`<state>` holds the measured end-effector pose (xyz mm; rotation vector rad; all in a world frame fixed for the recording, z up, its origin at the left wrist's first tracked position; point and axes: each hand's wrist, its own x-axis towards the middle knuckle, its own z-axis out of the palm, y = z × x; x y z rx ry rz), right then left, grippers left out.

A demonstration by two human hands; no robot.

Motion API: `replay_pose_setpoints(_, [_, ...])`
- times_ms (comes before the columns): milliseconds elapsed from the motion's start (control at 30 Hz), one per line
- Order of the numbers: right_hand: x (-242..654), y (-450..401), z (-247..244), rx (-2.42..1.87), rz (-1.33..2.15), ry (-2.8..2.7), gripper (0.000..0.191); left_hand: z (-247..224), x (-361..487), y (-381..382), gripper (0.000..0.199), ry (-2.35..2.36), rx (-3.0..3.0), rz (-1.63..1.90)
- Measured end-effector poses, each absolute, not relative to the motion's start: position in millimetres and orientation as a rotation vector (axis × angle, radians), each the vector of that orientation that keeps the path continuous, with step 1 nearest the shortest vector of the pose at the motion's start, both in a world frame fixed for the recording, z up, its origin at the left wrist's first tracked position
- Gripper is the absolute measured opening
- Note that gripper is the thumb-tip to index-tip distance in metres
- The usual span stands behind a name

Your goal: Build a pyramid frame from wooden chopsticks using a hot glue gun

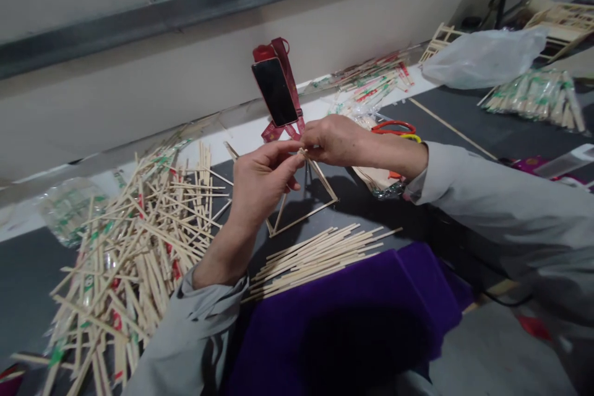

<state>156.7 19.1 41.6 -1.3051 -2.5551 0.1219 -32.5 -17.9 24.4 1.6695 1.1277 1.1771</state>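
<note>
A small pyramid-like frame of thin wooden sticks point(304, 218) stands on the dark table, with its sticks meeting at the top. My left hand point(260, 182) pinches this top joint between thumb and fingers. From the other side my right hand point(336, 139) closes its fingertips at the same joint; what exactly lies between them is hidden. Just in front of the frame lies a row of loose wooden sticks point(325, 253). To the left spreads a big heap of chopsticks point(143, 247), some with printed paper wrappers among them.
A phone point(275, 91) leans upright by the wall with a red strap. Scissors with red and yellow handles point(394, 128) lie beyond my right forearm. Packed chopsticks point(536, 99) and a white plastic bag point(485, 57) are at the right. Purple cloth point(334, 322) covers the near edge.
</note>
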Motion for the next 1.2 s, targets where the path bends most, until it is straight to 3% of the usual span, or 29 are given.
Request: replay_pose_setpoints(1200, [151.6,13.1,41.1,-1.313,0.075,-2.536,0.035,24.0,-32.1,-23.7,0.023,1.109,1.664,1.198])
